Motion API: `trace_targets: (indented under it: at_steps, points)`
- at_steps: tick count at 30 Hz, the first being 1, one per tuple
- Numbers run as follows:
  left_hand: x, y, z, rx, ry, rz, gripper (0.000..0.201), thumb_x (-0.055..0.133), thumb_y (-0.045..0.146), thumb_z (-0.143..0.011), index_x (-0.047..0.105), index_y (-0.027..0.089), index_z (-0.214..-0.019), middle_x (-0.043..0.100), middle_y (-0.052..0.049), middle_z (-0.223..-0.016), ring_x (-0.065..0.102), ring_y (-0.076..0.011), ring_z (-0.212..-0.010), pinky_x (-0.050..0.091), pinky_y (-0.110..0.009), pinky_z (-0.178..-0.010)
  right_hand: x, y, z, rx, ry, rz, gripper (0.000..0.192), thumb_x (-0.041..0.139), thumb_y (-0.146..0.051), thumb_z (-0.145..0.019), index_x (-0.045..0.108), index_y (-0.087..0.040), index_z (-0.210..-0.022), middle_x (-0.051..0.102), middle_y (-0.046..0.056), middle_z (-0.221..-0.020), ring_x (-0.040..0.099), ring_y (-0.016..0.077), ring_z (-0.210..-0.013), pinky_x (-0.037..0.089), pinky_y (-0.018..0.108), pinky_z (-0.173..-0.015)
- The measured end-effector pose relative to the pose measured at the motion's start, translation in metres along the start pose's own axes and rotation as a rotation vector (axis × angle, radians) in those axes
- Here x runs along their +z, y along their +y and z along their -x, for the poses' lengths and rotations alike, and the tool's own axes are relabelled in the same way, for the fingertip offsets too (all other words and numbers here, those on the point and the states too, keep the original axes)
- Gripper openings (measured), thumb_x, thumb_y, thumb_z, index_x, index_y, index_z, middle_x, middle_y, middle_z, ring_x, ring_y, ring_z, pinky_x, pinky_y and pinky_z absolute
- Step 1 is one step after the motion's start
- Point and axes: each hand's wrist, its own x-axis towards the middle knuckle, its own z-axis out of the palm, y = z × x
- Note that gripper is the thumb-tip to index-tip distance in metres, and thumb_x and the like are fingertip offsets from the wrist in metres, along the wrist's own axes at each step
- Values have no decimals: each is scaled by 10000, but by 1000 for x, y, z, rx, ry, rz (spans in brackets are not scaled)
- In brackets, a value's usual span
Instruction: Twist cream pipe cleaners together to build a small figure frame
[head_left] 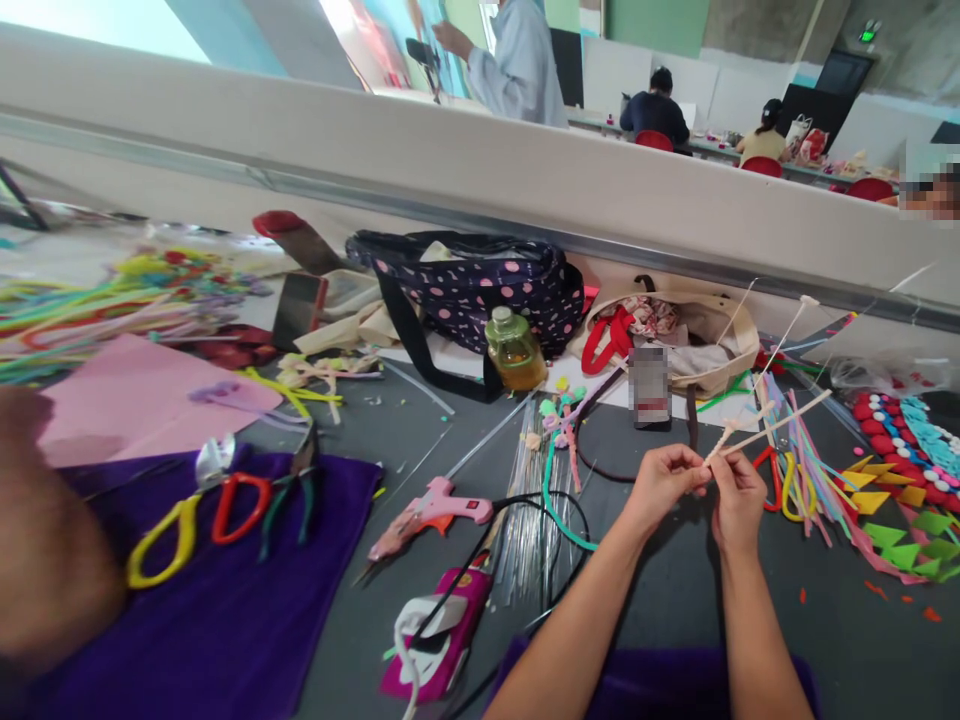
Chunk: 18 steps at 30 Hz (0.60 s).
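My left hand (666, 482) and my right hand (738, 498) meet over the dark table, fingers pinched together. Between the fingertips is a cream pipe cleaner (784, 424), its twisted short end pointing up and a longer length slanting up to the right. Just right of my right hand lie scissors with red and yellow handles (798, 490), partly under a bundle of pastel pipe cleaners (811, 455). Left of my left hand is a small pipe-cleaner flower piece (562, 420) with a green stem, beside clear glue sticks (517, 550).
A pink glue gun (431, 512) and a magenta power strip (442, 640) lie left with trailing cords. A bottle (516, 350), dark bag (465, 290) and cream bag (731, 340) line the low partition. Someone else's blurred arm (56, 540) is beside pliers (296, 490) on purple cloth.
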Motion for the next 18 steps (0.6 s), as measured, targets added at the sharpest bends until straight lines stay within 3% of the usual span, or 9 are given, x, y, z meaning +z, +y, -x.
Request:
trace_targets:
  at_steps: [12,18]
  points:
    - [-3,0,2,1,-104,20,361,735,443,-664,616,102,-677,608,-27,-569,545,-100,-486,386,-218,-523,2,2,1,142,-65,-142,205,655,-341,-762,583,-168,-678,503,-28,-632,452,107,-554,364,231,-514]
    - [-1,1,2,-37,-97,41,382,773,438,-612,593,111,-694,595,-15,-606,544,-94,-506,427,-218,-523,1,0,1,24,-18,-21,210,637,-354,-773,576,-174,-683,523,-26,-656,487,126,-621,401,256,-608]
